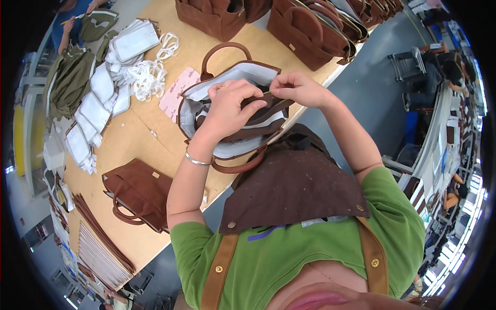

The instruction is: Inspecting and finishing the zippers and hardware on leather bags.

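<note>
A brown handbag (pixel 182 120) stands open in front of me at the table edge, one handle up at the far side and the other on my side. Pale grey lining (pixel 199 92) shows inside. Across its mouth runs a dark brown zip panel (pixel 253 129) with white-edged strips. My left hand (pixel 232 106) is curled over the panel, fingers bent and closed on its edge. At the panel's right end, my right hand (pixel 299 89) pinches the zip (pixel 267 95) between thumb and fingertips. The fingers partly hide what they grip.
Finished-looking brown bags (pixel 212 18) stand along the far edge. Another brown bag (pixel 139 191) lies near left. White pieces (pixel 103 85), white cords (pixel 150 77) and olive fabric (pixel 72 82) cover the left side. Brown strips (pixel 103 237) lie lower left. Another person's hand (pixel 67 26) is at upper left.
</note>
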Tool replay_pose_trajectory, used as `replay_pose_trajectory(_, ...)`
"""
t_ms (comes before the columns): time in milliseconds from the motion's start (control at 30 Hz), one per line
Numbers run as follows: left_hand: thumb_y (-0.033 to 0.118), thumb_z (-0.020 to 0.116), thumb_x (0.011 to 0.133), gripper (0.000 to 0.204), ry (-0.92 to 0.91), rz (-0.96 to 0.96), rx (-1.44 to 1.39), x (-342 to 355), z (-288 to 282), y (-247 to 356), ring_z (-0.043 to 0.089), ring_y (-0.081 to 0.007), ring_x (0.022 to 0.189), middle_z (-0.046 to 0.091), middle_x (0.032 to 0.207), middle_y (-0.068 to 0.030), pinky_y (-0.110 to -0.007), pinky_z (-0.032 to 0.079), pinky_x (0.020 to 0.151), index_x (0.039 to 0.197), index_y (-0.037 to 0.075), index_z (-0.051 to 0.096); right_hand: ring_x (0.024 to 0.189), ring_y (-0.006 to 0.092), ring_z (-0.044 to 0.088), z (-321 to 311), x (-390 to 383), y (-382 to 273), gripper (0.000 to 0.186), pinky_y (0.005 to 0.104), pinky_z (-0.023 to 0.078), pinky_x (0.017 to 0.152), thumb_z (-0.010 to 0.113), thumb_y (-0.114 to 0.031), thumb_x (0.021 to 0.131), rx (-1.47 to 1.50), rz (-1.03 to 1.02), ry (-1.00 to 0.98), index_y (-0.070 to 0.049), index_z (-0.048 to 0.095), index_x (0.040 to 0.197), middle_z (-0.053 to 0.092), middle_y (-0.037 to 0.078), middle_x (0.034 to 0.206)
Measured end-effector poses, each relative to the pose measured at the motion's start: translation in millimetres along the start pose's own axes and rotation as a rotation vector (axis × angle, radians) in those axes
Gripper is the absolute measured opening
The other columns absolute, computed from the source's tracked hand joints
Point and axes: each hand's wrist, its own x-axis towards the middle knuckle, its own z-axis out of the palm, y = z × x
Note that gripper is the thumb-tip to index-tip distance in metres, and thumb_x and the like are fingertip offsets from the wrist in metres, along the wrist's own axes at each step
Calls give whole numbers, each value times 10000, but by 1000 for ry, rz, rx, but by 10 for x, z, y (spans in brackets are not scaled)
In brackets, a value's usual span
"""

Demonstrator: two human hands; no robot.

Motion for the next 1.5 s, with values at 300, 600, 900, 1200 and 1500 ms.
replay_pose_trajectory(300, 270, 732, 792, 149, -39, -147, -157, 12, 106, -92, 494, -168, 1082, 516, 1090, -26, -403, 241, 922, 896, 167, 708, 711, 21, 466, 95, 21, 13, 60, 188, 395, 638, 626, -100, 893, 89, -53, 78, -50, 632, 927, 542, -76, 782)
replay_pose_trajectory(600, 264, 709, 810, 136, -70, -75, 44, 3, -31, 41, 537, -168, 1034, 547, 1090, -5, -428, 253, 931, 877, 148, 689, 681, 45, 483, 82, -25, -71, 102, 216, 415, 620, 648, -105, 858, -178, -46, 131, -23, 638, 917, 553, -42, 737)
replay_pose_trajectory(900, 164, 700, 833, 146, -188, -98, -124, 64, -50, -25, 601, -194, 941, 656, 973, -72, -340, 398, 880, 904, 47, 649, 687, 74, 531, 129, -60, -177, 107, 244, 446, 635, 650, -97, 829, -302, -61, 139, -10, 648, 891, 606, 3, 734)
replay_pose_trajectory(1200, 120, 699, 813, 136, -106, -31, -261, 45, -13, -104, 610, -249, 959, 641, 1078, -119, -332, 468, 849, 869, 5, 654, 705, 124, 584, 100, -48, -141, 139, 277, 471, 660, 638, -141, 822, -236, -65, 72, -23, 662, 893, 646, 35, 769)
replay_pose_trajectory(1500, 175, 702, 799, 137, -103, -7, -264, 45, -56, -100, 614, -236, 929, 637, 1085, -87, -328, 447, 835, 810, 43, 667, 699, 83, 552, 98, -71, -245, 103, 254, 464, 640, 621, -104, 858, -313, -49, 50, -12, 636, 903, 625, 9, 772)
